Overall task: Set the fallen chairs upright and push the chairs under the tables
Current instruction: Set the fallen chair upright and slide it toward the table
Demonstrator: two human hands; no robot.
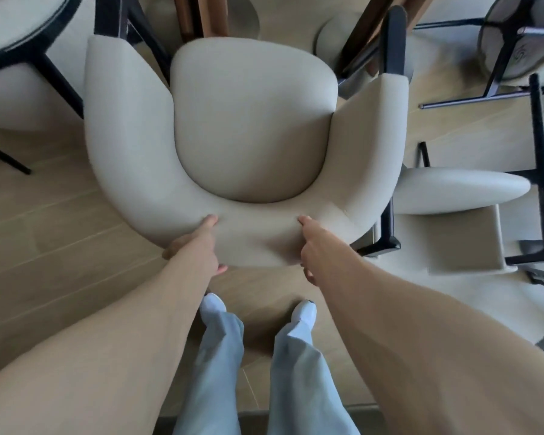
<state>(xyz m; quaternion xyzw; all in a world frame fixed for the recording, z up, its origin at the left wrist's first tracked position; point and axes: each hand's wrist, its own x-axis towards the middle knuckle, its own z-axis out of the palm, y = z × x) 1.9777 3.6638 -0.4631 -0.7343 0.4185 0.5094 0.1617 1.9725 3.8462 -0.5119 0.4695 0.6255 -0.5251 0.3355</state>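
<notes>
So I've got the chair (252,127) standing upright dead center, seat facing 12 o'clock toward the table legs (201,14), and both hands are on the top of the curved backrest. Left hand (198,243) has its thumb pressed over the top edge and the fingers curled round the back, right hand (311,246) does the same at about 5 o'clock of the seat, so it's a proper two-hand clamp on the padding, not a flat push. What worries me is the traffic up front. There's a dark leg (396,42) of another chair right at 1 o'clock, touching or nearly touching my chair's right arm, and a fallen chair (462,186) lying just beside it at 3 o'clock. If I shove straight ahead, that right arm probably snags and the whole thing pivots or tips. At 10 o'clock another chair (29,89) sits close to the left arm too, so the gap is tight both sides. Also the grip is on soft upholstery, so the hands could slide if the feet catch on the floor (60,230). Can't tell how far the table top reaches, it's out of view.
</notes>
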